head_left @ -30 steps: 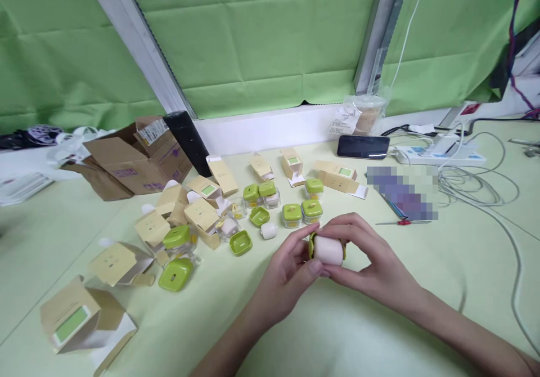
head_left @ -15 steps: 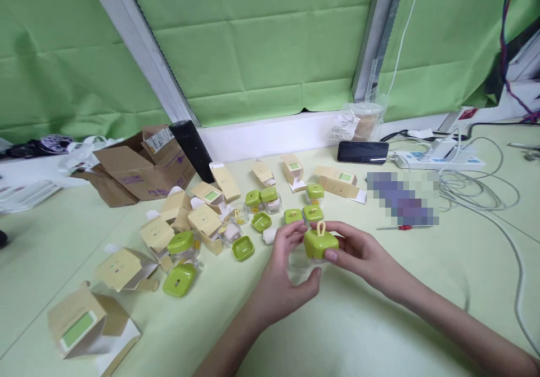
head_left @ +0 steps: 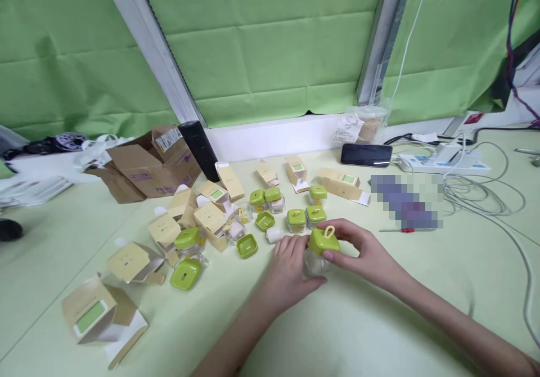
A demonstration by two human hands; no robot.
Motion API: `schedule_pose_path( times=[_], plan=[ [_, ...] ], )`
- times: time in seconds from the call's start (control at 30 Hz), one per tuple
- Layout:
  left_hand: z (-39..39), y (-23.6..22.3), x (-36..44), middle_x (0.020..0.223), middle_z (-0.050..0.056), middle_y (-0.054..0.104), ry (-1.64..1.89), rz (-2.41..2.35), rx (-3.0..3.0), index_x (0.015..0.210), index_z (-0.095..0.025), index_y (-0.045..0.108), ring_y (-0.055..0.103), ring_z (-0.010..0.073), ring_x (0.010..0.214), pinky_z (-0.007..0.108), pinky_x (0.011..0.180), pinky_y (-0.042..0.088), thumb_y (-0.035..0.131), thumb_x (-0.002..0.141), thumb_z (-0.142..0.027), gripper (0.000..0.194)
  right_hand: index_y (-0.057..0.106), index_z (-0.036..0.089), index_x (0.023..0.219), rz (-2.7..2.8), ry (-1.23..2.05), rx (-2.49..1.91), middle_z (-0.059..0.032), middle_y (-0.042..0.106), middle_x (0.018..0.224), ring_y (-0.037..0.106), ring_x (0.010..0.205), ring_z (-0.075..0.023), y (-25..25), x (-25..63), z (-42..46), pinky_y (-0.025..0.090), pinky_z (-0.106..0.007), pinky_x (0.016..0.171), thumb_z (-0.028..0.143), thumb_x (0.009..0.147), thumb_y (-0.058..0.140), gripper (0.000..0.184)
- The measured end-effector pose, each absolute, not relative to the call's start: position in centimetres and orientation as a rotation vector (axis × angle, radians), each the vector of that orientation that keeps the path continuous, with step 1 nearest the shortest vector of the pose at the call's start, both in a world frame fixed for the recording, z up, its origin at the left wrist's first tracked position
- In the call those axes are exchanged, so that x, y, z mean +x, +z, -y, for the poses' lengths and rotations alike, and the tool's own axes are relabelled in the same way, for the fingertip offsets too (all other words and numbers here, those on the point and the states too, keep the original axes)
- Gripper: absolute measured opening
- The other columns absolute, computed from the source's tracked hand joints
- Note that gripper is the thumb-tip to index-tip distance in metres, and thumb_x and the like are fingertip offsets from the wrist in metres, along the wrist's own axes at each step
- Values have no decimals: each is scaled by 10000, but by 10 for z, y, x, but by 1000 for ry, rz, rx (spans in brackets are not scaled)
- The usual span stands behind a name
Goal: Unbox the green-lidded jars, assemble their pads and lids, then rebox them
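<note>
A glossy green, rounded-square plastic lid (head_left: 323,243), pinched in the right hand (head_left: 351,247), is at the mouth of a clear, rounded jar (head_left: 314,264) over the pale-green bench (head_left: 363,332); the left hand (head_left: 289,270) cups the jar, and squared edges should favor an even fit.

I get a bright, fairly even view, with light seemingly falling from above. Small highlights glint on the green lids (head_left: 296,215), while a pale sheen and soft shadows lie across the worktop (head_left: 358,332). The wide lens appears to stretch the edges, detail looks slightly soft, and a coarse mosaic (head_left: 407,201) hides one patch.
</note>
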State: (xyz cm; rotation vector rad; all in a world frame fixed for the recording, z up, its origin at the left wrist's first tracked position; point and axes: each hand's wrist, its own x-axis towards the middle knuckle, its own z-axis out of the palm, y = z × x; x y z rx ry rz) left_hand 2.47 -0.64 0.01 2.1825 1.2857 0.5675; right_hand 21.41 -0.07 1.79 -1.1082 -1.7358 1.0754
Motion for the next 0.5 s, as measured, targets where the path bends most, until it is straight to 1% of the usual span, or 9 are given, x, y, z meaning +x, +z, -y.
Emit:
schedule_pose_path(
  times=[0.07,0.13,0.17,0.23,0.3,0.33,0.43,0.5],
  plan=[
    [9,-2,27,1162,111,535,624,-1232,2011,1172,-202,427,489,296,1091,443,932,379,682,686,-235,550,596,227,1083,1813,1039,-1135,-40,668,1055,613,980,-224,18,216,0,493,-393,895,247,730,683,364],
    [11,-3,27,1204,115,513,653,-1147,1868,1188,-206,395,485,266,1134,412,958,378,623,728,-175,515,597,218,1085,1846,1036,-1148,-41,676,1018,622,935,-221,18,217,-3,508,-386,858,248,735,675,360],
    [13,-3,28,1233,120,492,662,-1119,1818,1210,-208,369,468,259,1165,405,974,371,613,734,-168,536,595,211,1085,1840,1043,-1147,-45,679,1001,626,914,-220,18,218,-4,515,-382,837,257,740,670,355],
    [15,-6,29,1296,141,427,683,-1133,1750,1258,-204,298,408,280,1228,422,1001,352,683,690,-215,687,588,200,1082,1802,1064,-1133,-55,683,984,633,892,-219,18,219,-6,524,-377,811,282,755,659,345],
    [16,-10,32,1319,166,382,720,-1204,1689,1257,-190,267,374,313,1244,458,1007,340,770,605,-268,827,583,198,1083,1794,1079,-1105,-60,684,984,635,894,-219,19,220,-7,523,-378,811,285,762,653,340],
    [16,-13,33,1311,170,382,739,-1226,1662,1240,-187,274,378,317,1237,470,1004,337,781,593,-268,825,582,200,1087,1811,1079,-1091,-60,684,988,636,898,-220,19,220,-7,520,-380,818,275,761,652,341],
    [12,-20,34,1245,140,443,773,-1199,1641,1180,-202,331,434,287,1179,463,981,351,723,655,-191,655,588,211,1098,1922,1071,-1074,-57,678,1041,628,942,-226,20,220,-6,503,-384,852,233,747,655,358],
    [9,-23,31,1192,111,485,747,-1171,1674,1142,-217,386,457,281,1140,453,952,369,715,661,-180,584,599,223,1102,1994,1062,-1096,-52,666,1095,615,989,-233,21,220,-5,489,-390,878,235,736,670,373]
  ],
)
